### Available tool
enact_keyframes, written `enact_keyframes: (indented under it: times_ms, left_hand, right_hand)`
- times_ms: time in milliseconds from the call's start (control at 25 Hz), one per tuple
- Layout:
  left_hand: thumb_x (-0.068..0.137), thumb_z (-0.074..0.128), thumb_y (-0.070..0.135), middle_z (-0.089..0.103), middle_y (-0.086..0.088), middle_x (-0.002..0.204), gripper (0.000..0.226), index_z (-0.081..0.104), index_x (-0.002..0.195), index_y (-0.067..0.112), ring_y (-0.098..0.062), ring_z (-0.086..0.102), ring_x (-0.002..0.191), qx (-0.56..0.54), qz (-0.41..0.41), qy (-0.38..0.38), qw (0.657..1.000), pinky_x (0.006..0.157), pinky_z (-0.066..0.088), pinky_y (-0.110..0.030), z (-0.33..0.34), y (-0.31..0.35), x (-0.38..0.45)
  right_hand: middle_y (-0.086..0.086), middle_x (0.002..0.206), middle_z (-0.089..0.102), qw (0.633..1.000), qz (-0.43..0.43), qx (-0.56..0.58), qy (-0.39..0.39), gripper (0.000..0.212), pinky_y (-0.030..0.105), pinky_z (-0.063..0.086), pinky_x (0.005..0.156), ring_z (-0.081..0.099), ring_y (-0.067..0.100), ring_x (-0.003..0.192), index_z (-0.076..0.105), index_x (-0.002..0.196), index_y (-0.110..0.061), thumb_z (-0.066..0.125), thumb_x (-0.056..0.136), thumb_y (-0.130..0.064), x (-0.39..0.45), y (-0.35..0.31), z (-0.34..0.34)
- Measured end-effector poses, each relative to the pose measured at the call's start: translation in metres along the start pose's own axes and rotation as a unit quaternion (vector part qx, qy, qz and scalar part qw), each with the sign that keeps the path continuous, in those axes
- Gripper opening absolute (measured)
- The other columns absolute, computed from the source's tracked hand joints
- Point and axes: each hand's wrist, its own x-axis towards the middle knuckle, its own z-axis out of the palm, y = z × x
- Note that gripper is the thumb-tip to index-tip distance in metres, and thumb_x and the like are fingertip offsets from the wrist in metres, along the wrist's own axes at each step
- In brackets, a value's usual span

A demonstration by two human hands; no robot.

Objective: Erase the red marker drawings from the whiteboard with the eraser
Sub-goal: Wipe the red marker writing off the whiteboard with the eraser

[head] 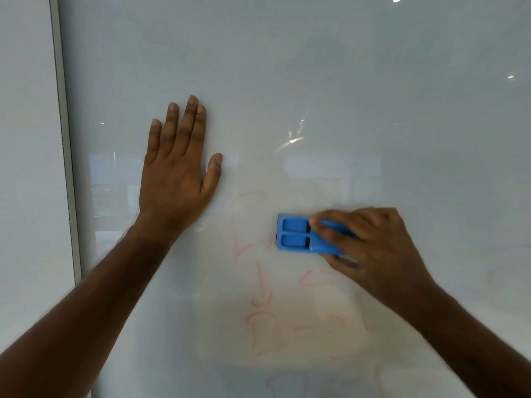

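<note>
Eraser [301, 235] gripped in my right hand [370, 245], on whiteboard [344, 81] over faint red marker drawings [260, 282]; left hand [175, 179] flat, fingers [172, 124] straight.

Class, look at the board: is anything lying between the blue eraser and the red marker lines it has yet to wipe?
Nothing visible. The right hand holds the blue plastic eraser on the glossy whiteboard; faint red marker lines lie bare below it.
</note>
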Motion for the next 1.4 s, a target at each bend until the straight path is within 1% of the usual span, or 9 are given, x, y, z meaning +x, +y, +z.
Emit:
enact_keyframes:
  times_ms: [120, 280, 480, 600, 800, 960, 1080, 1240, 1400]
  left_hand:
    - [0.114, 0.029, 0.045, 0.006, -0.006, 0.184, 0.072, 0.009, 0.175, 0.011, -0.027, 0.002, 0.17, 0.0, 0.001, -0.003, 1.0, 0.138, 0.006, -0.05, 0.0, -0.001, 0.0]
    - [0.114, 0.03, 0.044, 0.007, -0.006, 0.183, 0.071, 0.01, 0.175, 0.011, -0.028, 0.003, 0.17, -0.005, 0.003, -0.004, 1.0, 0.138, 0.006, -0.051, 0.0, -0.002, -0.003]
    - [0.116, 0.031, 0.043, 0.009, -0.006, 0.183, 0.069, 0.013, 0.174, 0.011, -0.027, 0.004, 0.17, -0.016, 0.023, -0.011, 1.0, 0.138, 0.007, -0.049, -0.003, -0.011, -0.008]
    - [0.116, 0.031, 0.042, 0.01, -0.006, 0.183, 0.068, 0.014, 0.174, 0.011, -0.026, 0.005, 0.17, -0.015, 0.034, -0.013, 0.999, 0.138, 0.007, -0.047, -0.004, -0.015, -0.014]
    - [0.117, 0.031, 0.033, 0.016, -0.006, 0.182, 0.062, 0.02, 0.173, 0.01, -0.027, 0.009, 0.17, -0.025, 0.029, 0.013, 0.999, 0.138, 0.008, -0.044, -0.004, -0.011, -0.015]
    - [0.117, 0.033, 0.028, 0.021, -0.005, 0.181, 0.058, 0.025, 0.172, 0.01, -0.028, 0.011, 0.169, -0.052, 0.029, 0.015, 0.998, 0.138, 0.011, -0.044, -0.005, -0.015, -0.017]
    - [0.117, 0.034, 0.029, 0.021, -0.005, 0.181, 0.059, 0.026, 0.172, 0.01, -0.028, 0.012, 0.169, -0.056, 0.03, 0.01, 0.998, 0.138, 0.012, -0.044, -0.006, -0.017, -0.018]
    - [0.117, 0.033, 0.03, 0.019, -0.003, 0.181, 0.06, 0.023, 0.173, 0.012, -0.027, 0.011, 0.17, -0.044, 0.019, 0.009, 0.999, 0.138, 0.009, -0.042, -0.007, -0.015, -0.022]
    - [0.117, 0.034, 0.026, 0.023, -0.005, 0.18, 0.057, 0.027, 0.172, 0.013, -0.027, 0.013, 0.169, -0.052, 0.022, 0.024, 0.998, 0.138, 0.012, -0.044, -0.007, -0.013, -0.025]
  right_hand:
    - [-0.007, 0.134, 0.064, 0.998, 0.06, 0.0, 0.018, 0.054, 0.045, 0.046, 0.08, 0.058, 0.027, 0.096, 0.054, 0.144, -0.03, 0.063, 0.093, -0.046, 0.04, 0.011, -0.002]
    - [-0.009, 0.138, 0.061, 0.996, 0.082, 0.022, 0.019, 0.058, 0.046, 0.046, 0.083, 0.058, 0.029, 0.098, 0.057, 0.145, -0.03, 0.064, 0.091, -0.05, 0.083, -0.023, 0.013]
    - [-0.007, 0.139, 0.062, 0.999, -0.011, 0.04, 0.011, 0.057, 0.045, 0.046, 0.085, 0.062, 0.026, 0.096, 0.058, 0.144, -0.029, 0.071, 0.089, -0.037, 0.035, -0.078, 0.024]
    - [-0.008, 0.139, 0.063, 0.999, -0.035, 0.021, -0.001, 0.055, 0.044, 0.043, 0.087, 0.062, 0.023, 0.1, 0.057, 0.143, -0.03, 0.071, 0.09, -0.035, -0.001, -0.065, 0.018]
    - [-0.008, 0.136, 0.064, 0.999, 0.043, 0.012, 0.018, 0.051, 0.047, 0.047, 0.083, 0.062, 0.027, 0.098, 0.056, 0.143, -0.03, 0.064, 0.094, -0.044, 0.038, -0.025, 0.012]
    - [-0.009, 0.137, 0.062, 0.995, 0.082, 0.042, 0.028, 0.054, 0.048, 0.045, 0.084, 0.06, 0.026, 0.1, 0.058, 0.143, -0.03, 0.064, 0.092, -0.046, 0.086, -0.055, 0.022]
    - [-0.009, 0.137, 0.061, 0.997, 0.052, 0.052, 0.014, 0.056, 0.048, 0.045, 0.085, 0.059, 0.026, 0.101, 0.055, 0.145, -0.03, 0.065, 0.091, -0.043, 0.077, -0.075, 0.026]
    - [-0.007, 0.135, 0.064, 0.998, -0.036, 0.045, 0.004, 0.054, 0.046, 0.048, 0.084, 0.063, 0.024, 0.097, 0.057, 0.14, -0.029, 0.068, 0.088, -0.031, 0.021, -0.088, 0.023]
    - [-0.008, 0.136, 0.065, 0.999, -0.038, 0.016, -0.01, 0.056, 0.045, 0.044, 0.088, 0.061, 0.023, 0.103, 0.057, 0.14, -0.031, 0.071, 0.086, -0.033, 0.002, -0.051, 0.012]
